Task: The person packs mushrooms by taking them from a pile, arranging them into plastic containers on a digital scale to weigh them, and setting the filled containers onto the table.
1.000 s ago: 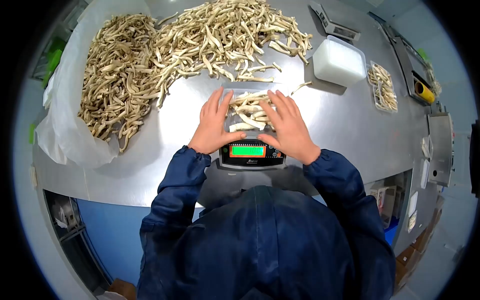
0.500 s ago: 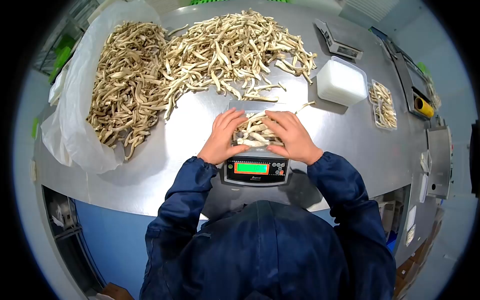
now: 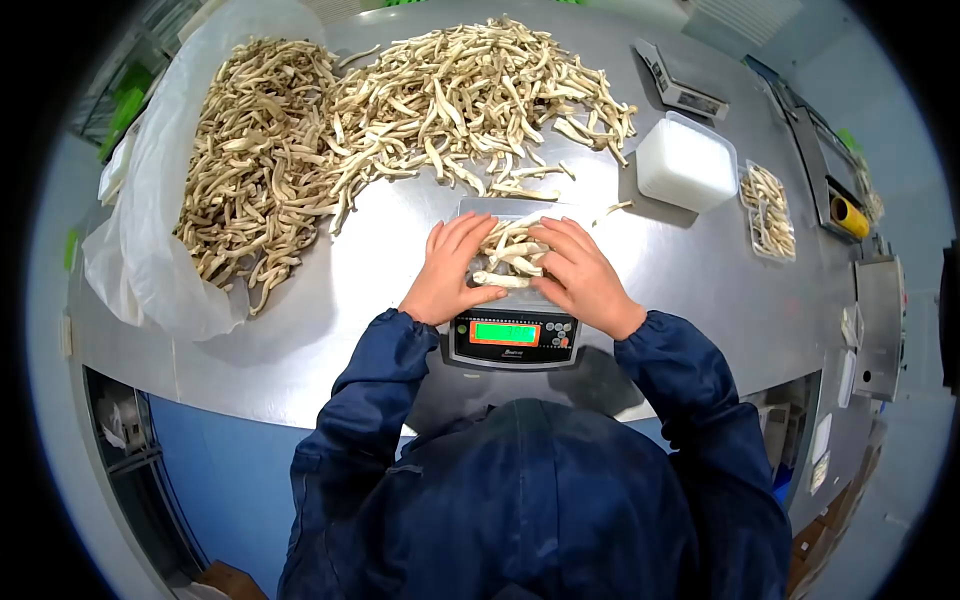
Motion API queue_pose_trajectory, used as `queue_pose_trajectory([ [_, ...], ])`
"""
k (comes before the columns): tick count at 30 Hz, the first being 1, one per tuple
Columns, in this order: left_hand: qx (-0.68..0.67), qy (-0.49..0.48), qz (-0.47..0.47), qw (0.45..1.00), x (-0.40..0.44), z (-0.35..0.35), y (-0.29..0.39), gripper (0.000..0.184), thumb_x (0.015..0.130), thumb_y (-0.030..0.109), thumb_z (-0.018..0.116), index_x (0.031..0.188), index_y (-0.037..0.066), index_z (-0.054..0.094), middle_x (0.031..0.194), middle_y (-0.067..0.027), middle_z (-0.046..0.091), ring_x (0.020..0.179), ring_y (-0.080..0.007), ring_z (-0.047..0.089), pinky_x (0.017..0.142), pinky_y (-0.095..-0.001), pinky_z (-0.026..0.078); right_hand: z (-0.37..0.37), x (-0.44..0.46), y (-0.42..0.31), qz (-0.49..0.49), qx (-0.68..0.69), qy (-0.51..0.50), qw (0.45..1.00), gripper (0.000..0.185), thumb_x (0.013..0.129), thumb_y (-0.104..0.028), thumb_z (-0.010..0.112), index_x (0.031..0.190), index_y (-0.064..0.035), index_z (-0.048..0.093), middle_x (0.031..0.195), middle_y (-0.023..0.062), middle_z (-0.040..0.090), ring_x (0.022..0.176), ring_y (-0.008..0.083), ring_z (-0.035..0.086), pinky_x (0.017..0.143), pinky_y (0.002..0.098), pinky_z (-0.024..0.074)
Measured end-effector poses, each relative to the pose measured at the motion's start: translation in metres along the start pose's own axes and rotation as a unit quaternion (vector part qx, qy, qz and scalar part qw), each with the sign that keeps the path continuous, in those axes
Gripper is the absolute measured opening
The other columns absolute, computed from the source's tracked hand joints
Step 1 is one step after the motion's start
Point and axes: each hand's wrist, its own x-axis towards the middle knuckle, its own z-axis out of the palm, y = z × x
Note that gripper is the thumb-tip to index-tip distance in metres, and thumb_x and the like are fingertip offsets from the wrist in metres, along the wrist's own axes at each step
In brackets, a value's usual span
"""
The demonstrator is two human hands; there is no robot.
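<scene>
A digital scale [image 3: 513, 338] with a lit green display stands near the front edge of the steel table. On it lies a clear plastic tray [image 3: 487, 207] with several pale mushroom stems [image 3: 513, 250] inside. My left hand [image 3: 449, 270] rests along the left side of the tray, its fingers curved over the stems and apart from the thumb. From the right, my right hand [image 3: 583, 273] touches the stems, with its fingers bent and spread over them. Neither hand is wrapped round a stem.
A large stem heap [image 3: 450, 95] spreads behind the scale, spilling from a white plastic bag [image 3: 150, 250] on the left. On the right are stacked clear trays [image 3: 686, 163], two filled trays [image 3: 768, 212] and another scale [image 3: 682, 85]. One loose stem [image 3: 612, 211] lies near my right hand.
The view has shifted, so the table and scale appear lower than a second ago. Both hands stay around the tray, and the stems between them have shifted slightly.
</scene>
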Motion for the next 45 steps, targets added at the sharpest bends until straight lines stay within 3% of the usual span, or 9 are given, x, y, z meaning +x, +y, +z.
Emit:
queue_pose_trajectory([
  [6, -0.027, 0.007, -0.008, 1.0, -0.003, -0.001, -0.007, 0.095, 0.064, 0.036, 0.081, 0.142, 0.011, 0.034, 0.14, -0.0131, 0.038, 0.133, -0.0326, 0.032, 0.11, -0.0536, 0.018, -0.013, -0.006, 0.009, 0.105, 0.141, 0.014, 0.984, 0.014, 0.079, -0.009, 0.066, 0.09, -0.0025, 0.061, 0.13, 0.0147, 0.052, 0.131, 0.0387, 0.037, 0.104, 0.0446, 0.0337],
  [15, -0.039, -0.011, -0.013, 0.999, -0.012, -0.01, 0.005, 0.09, 0.069, 0.035, 0.078, 0.142, 0.008, 0.033, 0.139, -0.0158, 0.039, 0.131, -0.0335, 0.033, 0.11, -0.0499, 0.021, -0.018, -0.01, -0.001, 0.08, 0.069, 0.016, 0.994, 0.022, 0.079, -0.013, 0.066, 0.097, -0.0019, 0.063, 0.127, 0.0166, 0.051, 0.125, 0.0381, 0.042, 0.101, 0.0431, 0.0378],
  [24, 0.014, 0.027, -0.053, 0.998, -0.001, -0.018, 0.025, 0.041, 0.082, 0.022, 0.065, 0.118, 0.006, 0.057, 0.094, -0.007, 0.062, 0.093, -0.0252, 0.054, 0.087, -0.0399, 0.036, -0.024, -0.027, 0.015, 0.133, 0.039, 0.014, 0.99, 0.018, 0.081, -0.014, 0.064, 0.095, -0.0029, 0.064, 0.124, 0.0175, 0.054, 0.121, 0.0365, 0.046, 0.099, 0.0415, 0.0393],
  [27, 0.024, -0.039, -0.094, 0.994, 0.004, -0.02, 0.025, 0.035, 0.081, 0.02, 0.064, 0.114, 0.009, 0.06, 0.086, -0.0046, 0.063, 0.088, -0.0241, 0.057, 0.081, -0.0389, 0.037, -0.017, -0.021, 0.019, 0.118, 0.044, -0.004, 0.992, 0.015, 0.08, -0.012, 0.065, 0.091, -0.0033, 0.064, 0.125, 0.0175, 0.054, 0.124, 0.0367, 0.043, 0.101, 0.041, 0.0384],
  [30, 0.01, -0.084, -0.146, 0.986, 0.016, -0.024, 0.025, 0.028, 0.08, 0.016, 0.064, 0.107, 0.008, 0.063, 0.087, -0.0061, 0.065, 0.089, -0.0263, 0.057, 0.082, -0.0389, 0.041, -0.015, -0.012, 0.018, 0.113, 0.05, -0.037, 0.992, 0.011, 0.079, -0.01, 0.065, 0.087, -0.0027, 0.061, 0.127, 0.0163, 0.053, 0.127, 0.0364, 0.041, 0.102, 0.0416, 0.0373],
  [37, 0.094, -0.043, -0.021, 0.994, 0.035, -0.024, 0.009, 0.02, 0.082, 0.012, 0.062, 0.1, 0.004, 0.065, 0.095, -0.0109, 0.061, 0.09, -0.0295, 0.058, 0.084, -0.0385, 0.043, -0.015, 0.005, 0.024, 0.084, 0.071, -0.038, 0.993, 0.016, 0.078, -0.009, 0.065, 0.09, -0.0033, 0.056, 0.125, 0.0154, 0.054, 0.122, 0.0351, 0.045, 0.101, 0.04, 0.0384],
  [40, -0.077, -0.027, -0.081, 0.993, 0.03, -0.027, 0.013, 0.022, 0.083, 0.014, 0.063, 0.102, 0.003, 0.064, 0.096, -0.0109, 0.06, 0.092, -0.0279, 0.057, 0.086, -0.0369, 0.044, -0.018, 0.008, 0.024, 0.108, 0.118, -0.088, 0.983, 0.017, 0.079, -0.01, 0.065, 0.092, -0.0033, 0.055, 0.123, 0.0153, 0.055, 0.117, 0.0344, 0.049, 0.097, 0.0405, 0.0413],
  [41, -0.103, -0.049, -0.105, 0.988, 0.026, -0.031, 0.013, 0.028, 0.082, 0.015, 0.065, 0.107, 0.004, 0.062, 0.102, -0.0115, 0.059, 0.103, -0.0293, 0.054, 0.089, -0.0393, 0.043, -0.017, 0.006, 0.025, 0.109, 0.123, -0.058, 0.985, 0.018, 0.081, -0.011, 0.064, 0.095, -0.0033, 0.056, 0.122, 0.0148, 0.056, 0.108, 0.0317, 0.054, 0.088, 0.0376, 0.0462],
  [45, -0.065, -0.049, 0.0, 0.997, 0.008, -0.036, 0.009, 0.048, 0.076, 0.014, 0.07, 0.121, 0.009, 0.056, 0.125, -0.0134, 0.051, 0.116, -0.0326, 0.048, 0.099, -0.0394, 0.038, -0.017, 0.006, 0.022, 0.144, 0.125, -0.006, 0.982, 0.02, 0.083, -0.015, 0.064, 0.099, -0.0033, 0.06, 0.12, 0.0139, 0.057, 0.094, 0.0257, 0.06, 0.075, 0.0297, 0.049],
])
